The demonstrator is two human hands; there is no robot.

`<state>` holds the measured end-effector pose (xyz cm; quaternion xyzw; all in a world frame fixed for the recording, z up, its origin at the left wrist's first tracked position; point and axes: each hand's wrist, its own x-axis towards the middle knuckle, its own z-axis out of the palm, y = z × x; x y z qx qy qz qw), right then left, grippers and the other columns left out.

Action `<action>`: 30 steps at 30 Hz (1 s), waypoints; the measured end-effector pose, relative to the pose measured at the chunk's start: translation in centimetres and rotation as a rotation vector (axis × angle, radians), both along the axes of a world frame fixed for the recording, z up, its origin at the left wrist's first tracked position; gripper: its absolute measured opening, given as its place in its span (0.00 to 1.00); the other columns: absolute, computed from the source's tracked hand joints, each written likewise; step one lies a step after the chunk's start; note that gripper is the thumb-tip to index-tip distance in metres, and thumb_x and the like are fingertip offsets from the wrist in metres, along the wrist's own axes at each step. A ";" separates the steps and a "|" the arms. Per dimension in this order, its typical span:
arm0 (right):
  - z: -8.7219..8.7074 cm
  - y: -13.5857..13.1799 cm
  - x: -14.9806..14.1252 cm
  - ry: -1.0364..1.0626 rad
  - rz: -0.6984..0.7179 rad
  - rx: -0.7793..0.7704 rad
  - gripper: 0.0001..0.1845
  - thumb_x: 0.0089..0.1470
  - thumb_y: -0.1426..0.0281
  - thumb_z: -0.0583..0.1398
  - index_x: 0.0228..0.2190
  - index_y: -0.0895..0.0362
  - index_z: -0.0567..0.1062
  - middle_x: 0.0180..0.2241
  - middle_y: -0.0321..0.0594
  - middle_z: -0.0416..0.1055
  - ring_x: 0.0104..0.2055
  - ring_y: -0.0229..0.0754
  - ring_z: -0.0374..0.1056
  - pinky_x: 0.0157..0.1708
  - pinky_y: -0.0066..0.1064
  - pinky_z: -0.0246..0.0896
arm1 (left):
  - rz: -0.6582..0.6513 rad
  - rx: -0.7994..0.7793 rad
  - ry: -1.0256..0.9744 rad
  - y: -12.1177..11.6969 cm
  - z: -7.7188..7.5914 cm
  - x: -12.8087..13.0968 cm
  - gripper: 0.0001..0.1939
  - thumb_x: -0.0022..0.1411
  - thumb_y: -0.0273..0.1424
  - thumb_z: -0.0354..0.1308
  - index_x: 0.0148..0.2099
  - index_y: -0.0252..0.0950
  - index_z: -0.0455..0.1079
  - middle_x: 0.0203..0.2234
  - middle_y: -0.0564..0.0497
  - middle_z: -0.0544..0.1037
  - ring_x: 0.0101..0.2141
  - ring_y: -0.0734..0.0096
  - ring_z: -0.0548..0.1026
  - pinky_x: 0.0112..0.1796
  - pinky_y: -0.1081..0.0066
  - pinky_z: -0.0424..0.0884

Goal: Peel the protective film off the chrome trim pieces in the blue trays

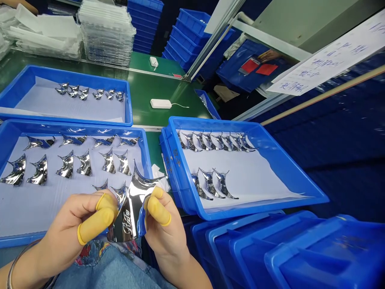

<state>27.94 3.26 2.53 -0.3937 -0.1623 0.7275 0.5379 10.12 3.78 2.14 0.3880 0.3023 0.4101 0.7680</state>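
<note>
A shiny chrome-plated piece (131, 206) with curved sides, pointed corners and raised lettering is held up in front of my body. My left hand (87, 216), with yellow finger cots on thumb and finger, pinches its left edge. At the opposite edge, my right hand (164, 218) grips it, also in yellow finger cots. A blue patch shows by the right fingers; I cannot tell whether it is a reflection. Behind my hands, a blue tray (147, 150) lined with white paper holds several similar chrome pieces (84, 162) in rows, some partly hidden by my hands.
To the right, a stacked blue tray (285, 160) holds more chrome pieces (221, 182). Another tray (129, 100) lies farther left on the green table (141, 88), near a white device with a cord (161, 104). Clear plastic trays (108, 36) stand behind. Blue crates (325, 257) fill the lower right.
</note>
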 end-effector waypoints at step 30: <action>-0.8 1.0 -0.5 -0.017 0.099 0.043 0.17 0.36 0.60 0.76 0.21 0.55 0.77 0.17 0.31 0.68 0.15 0.31 0.59 0.14 0.22 0.58 | -0.051 -0.154 0.037 1.3 0.4 -0.7 0.07 0.55 0.39 0.70 0.33 0.42 0.82 0.25 0.53 0.81 0.26 0.77 0.73 0.30 0.81 0.72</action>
